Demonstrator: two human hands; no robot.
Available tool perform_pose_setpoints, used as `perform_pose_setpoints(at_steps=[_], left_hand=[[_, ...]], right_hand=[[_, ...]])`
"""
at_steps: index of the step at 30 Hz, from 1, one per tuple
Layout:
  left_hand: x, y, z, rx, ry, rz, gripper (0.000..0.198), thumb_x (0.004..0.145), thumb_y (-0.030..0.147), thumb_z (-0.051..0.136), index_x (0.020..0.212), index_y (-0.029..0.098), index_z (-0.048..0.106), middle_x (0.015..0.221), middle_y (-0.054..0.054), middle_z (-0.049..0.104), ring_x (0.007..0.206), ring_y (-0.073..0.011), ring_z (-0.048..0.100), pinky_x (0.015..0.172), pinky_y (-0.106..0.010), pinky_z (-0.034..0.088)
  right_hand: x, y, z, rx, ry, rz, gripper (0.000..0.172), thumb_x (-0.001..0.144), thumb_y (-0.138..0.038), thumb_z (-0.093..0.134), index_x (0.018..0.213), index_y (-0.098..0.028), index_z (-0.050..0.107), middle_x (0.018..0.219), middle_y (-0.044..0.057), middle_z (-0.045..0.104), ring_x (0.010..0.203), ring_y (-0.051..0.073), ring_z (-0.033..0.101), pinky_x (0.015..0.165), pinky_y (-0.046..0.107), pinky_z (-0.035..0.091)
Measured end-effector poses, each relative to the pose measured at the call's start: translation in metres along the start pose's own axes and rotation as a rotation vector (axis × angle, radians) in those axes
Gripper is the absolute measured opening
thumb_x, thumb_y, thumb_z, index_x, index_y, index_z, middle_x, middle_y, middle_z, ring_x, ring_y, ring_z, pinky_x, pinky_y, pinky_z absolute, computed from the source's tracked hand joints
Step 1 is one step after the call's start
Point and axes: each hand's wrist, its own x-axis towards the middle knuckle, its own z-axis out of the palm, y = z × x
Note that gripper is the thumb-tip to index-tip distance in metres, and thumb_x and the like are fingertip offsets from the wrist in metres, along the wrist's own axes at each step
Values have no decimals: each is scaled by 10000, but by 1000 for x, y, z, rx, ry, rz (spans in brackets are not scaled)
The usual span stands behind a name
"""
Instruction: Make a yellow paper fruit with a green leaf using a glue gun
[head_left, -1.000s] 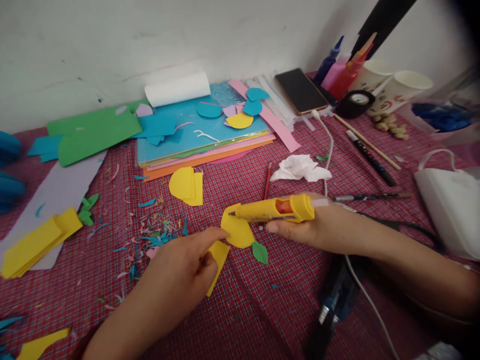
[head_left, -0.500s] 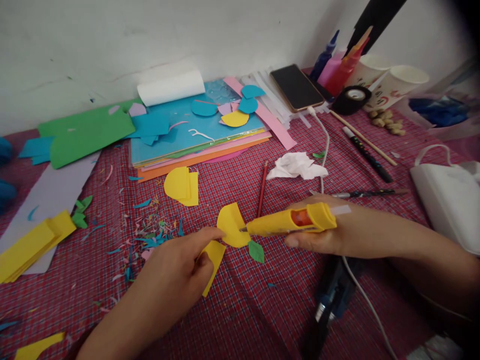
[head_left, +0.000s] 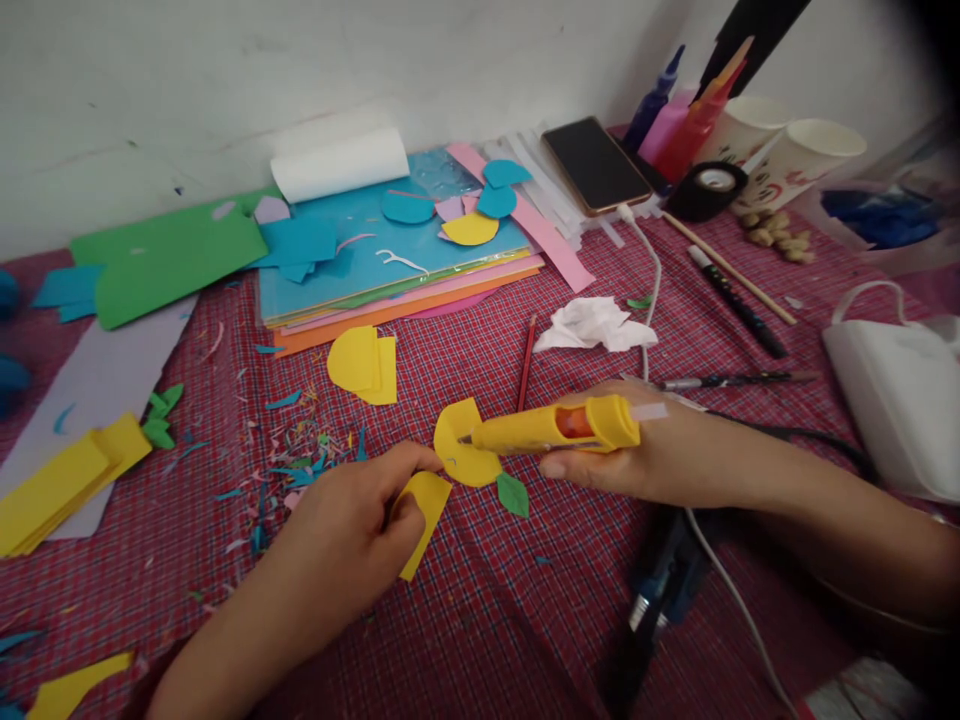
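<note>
Your right hand (head_left: 637,455) is wrapped around the yellow glue gun (head_left: 555,428), held nearly level with the nozzle pointing left and its tip right on the curved yellow cutout (head_left: 459,458). That cutout sits on the checked worktop (head_left: 525,620) between your two hands. Your left hand (head_left: 352,525) is curled up, fingertips pinching the yellow paper piece (head_left: 426,500) just below-left of the cutout; can't tell if the two are joined. A small green leaf (head_left: 512,494) lies just under the gun's nozzle, near your right thumb.
</note>
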Motion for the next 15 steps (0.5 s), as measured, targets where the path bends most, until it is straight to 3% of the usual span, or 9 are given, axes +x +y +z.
perform_pose_setpoints(at_steps=[8,15], left_hand=[[0,0,0,-8,-12,-35,305,817,192,428,1042,244,627,581,64,540,486,-104,469,472,-219,309],[-2,-8,-21,-372,-96,-112,283,831,278,447,1065,227,598,795,7,653,588,-118,549,507,-220,417]], right_hand=[[-12,3,-26,163,-190,-18,220,895,-369,577,873,-164,652,741,1,648,625,105,565,560,199,444],[-10,10,-30,353,-109,21,344,896,-476,538,764,-159,567,649,-15,549,544,83,510,455,169,415]])
